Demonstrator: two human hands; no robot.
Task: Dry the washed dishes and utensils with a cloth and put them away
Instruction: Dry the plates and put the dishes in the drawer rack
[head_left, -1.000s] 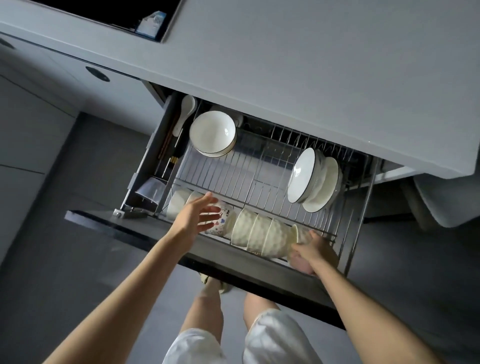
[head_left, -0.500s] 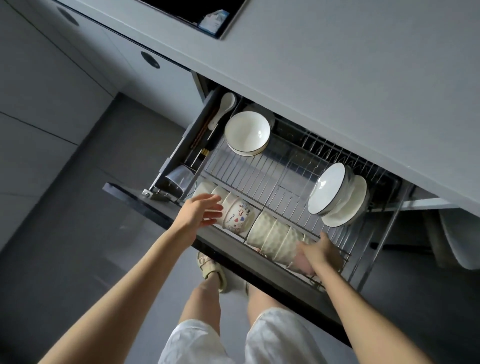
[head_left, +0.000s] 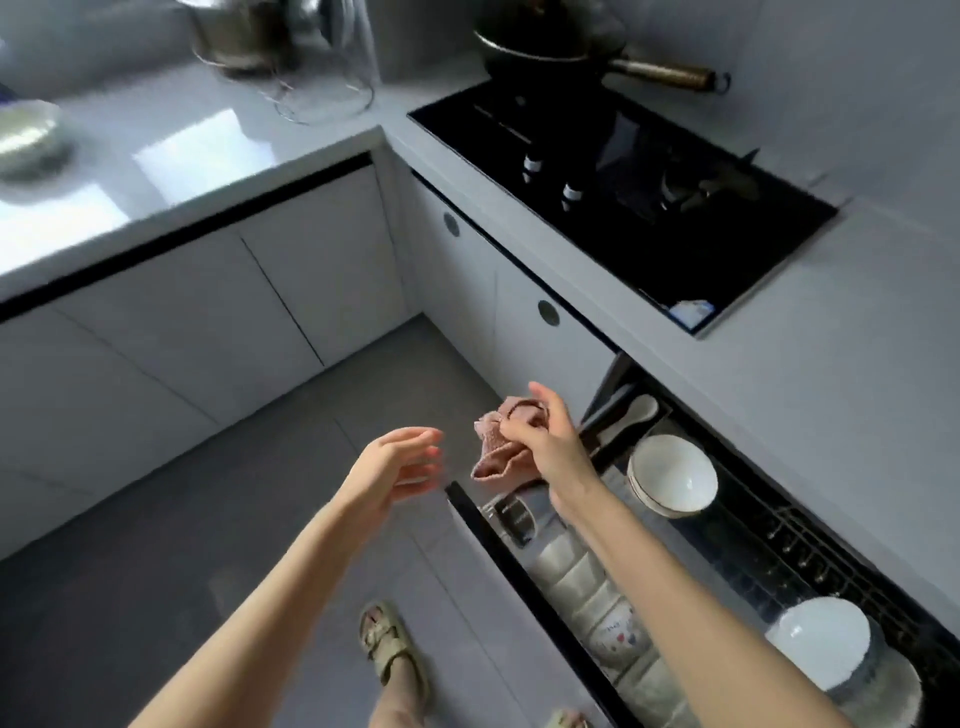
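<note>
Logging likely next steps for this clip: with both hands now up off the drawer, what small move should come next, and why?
Probably push the open dish drawer shut with the empty left hand. The bowls already sit in the rack, the right hand grips only the pink cloth, and neither hand touches a dish.

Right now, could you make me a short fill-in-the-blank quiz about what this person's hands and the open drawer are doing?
1. The right hand grips a pink ____.
2. The left hand holds ____.
3. The white bowls sit in a pulled-out ____.
4. A dark pan sits on the ____.

Missing words: cloth; nothing; drawer; stove
</note>
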